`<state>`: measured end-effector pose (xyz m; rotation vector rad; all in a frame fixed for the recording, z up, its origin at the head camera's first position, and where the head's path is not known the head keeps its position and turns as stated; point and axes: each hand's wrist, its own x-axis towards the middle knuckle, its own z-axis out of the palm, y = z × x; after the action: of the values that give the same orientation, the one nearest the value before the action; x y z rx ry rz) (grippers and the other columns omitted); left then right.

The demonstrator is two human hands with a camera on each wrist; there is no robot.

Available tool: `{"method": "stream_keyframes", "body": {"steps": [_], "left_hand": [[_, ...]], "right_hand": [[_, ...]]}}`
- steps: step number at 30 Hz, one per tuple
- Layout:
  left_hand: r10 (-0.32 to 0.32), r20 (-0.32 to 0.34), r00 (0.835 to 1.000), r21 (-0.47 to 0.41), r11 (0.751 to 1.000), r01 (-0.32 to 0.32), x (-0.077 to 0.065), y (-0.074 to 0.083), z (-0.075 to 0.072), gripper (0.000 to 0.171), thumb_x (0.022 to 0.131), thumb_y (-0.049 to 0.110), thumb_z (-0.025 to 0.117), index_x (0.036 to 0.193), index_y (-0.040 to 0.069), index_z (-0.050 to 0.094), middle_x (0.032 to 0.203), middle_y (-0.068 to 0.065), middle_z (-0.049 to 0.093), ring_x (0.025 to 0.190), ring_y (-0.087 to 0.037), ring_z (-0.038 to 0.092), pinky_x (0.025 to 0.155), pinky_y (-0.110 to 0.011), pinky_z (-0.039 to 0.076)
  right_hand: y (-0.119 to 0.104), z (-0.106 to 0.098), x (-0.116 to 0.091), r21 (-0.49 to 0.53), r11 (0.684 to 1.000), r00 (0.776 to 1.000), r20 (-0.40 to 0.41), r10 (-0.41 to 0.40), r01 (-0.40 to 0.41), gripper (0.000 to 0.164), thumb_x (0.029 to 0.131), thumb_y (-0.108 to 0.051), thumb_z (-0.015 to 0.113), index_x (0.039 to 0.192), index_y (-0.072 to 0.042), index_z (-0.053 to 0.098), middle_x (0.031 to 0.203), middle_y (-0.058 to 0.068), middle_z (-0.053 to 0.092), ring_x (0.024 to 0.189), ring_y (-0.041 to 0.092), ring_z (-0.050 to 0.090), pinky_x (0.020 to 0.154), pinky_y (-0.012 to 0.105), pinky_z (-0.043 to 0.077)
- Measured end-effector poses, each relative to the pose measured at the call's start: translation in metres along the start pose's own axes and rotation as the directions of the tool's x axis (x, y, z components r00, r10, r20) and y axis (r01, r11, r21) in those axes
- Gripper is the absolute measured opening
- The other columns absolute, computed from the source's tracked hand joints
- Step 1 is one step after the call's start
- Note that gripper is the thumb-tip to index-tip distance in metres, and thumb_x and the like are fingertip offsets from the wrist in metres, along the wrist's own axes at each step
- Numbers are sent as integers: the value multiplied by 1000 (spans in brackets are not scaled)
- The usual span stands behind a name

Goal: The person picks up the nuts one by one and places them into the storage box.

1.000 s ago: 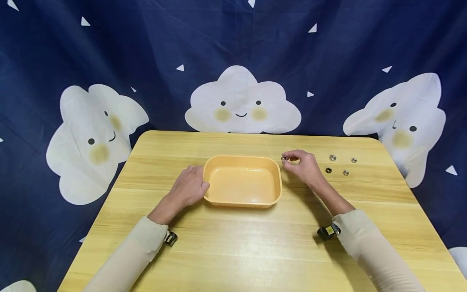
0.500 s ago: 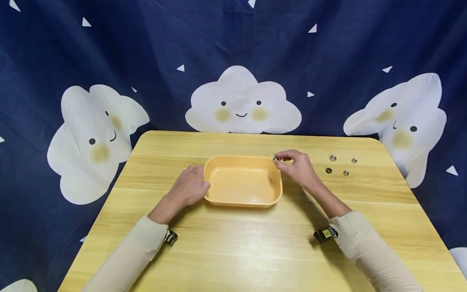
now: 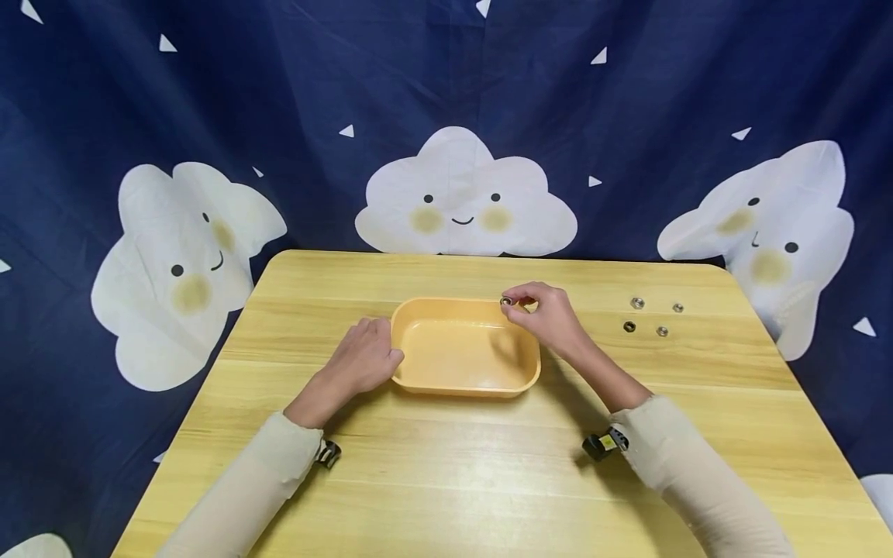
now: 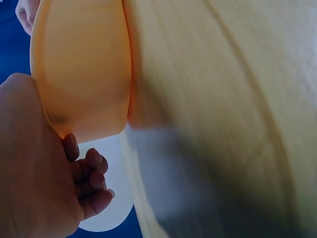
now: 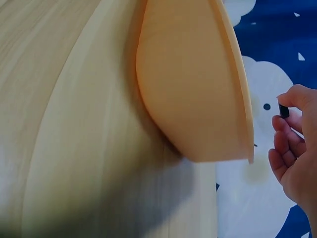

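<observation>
A small nut [image 3: 506,301] is what we see pinched between the thumb and index finger of the right hand [image 3: 547,316], held above the far right corner of the orange tray [image 3: 446,353]. From the right wrist we make out the nut's dark edge, higher than the tray's rim, with the other fingers bent beside it. The left hand [image 3: 360,356] grips the tray's left end, its thumb at the rim. A shadow falls on the tray's inner right side.

Well to the right of the tray we find three silver nuts [image 3: 638,303] and one dark nut [image 3: 629,327], all apart from one another. We see the tray resting on a wood-grain table [image 3: 453,480]. Nearer to us than the tray are two pale sleeves [image 3: 240,484], each with a black device [image 3: 327,453] at its cuff. Beyond the tray hangs a navy curtain [image 3: 314,77] printed with smiling white clouds [image 3: 456,170].
</observation>
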<state>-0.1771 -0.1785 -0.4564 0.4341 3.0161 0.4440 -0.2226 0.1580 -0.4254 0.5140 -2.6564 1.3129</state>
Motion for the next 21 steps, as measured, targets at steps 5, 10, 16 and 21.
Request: {"method": "stream_keyframes", "body": {"steps": [5,10,16,21], "left_hand": [[14,3,1000,4,1000,-14,1,0,1,22,91,28,50,94,6,51,87,-6,55,84,-27,48,76,-36,38],[28,-11,1000,17,999,-28,2,1,0,20,91,26,53,90,6,50,84,-6,53,81,-27,47,73,-36,37],[27,-12,1000,24,999,-26,1,1,1,22,91,27,53,91,5,51,85,-7,54,83,-27,49,74,-37,39],[15,0,1000,33,999,-15,0,2,1,26,92,28,52,96,2,53,88,-8,55,87,-28,50,77,-38,40]], "right_hand": [[-5,7,4,-28,1000,1000,17,-3,4,22,88,-21,79,105,-8,81,107,11,79,99,28,70,91,47,58],[-12,14,8,-16,1000,999,38,-23,24,21,87,-17,79,105,-6,81,106,13,79,97,30,71,91,49,59],[-17,25,13,-23,999,997,72,-40,42,20,88,-18,78,104,-7,81,106,11,80,96,29,72,91,48,59],[-22,33,17,-29,998,993,105,-50,53,20,89,-18,77,105,-6,81,107,10,80,97,29,73,90,47,59]]}}
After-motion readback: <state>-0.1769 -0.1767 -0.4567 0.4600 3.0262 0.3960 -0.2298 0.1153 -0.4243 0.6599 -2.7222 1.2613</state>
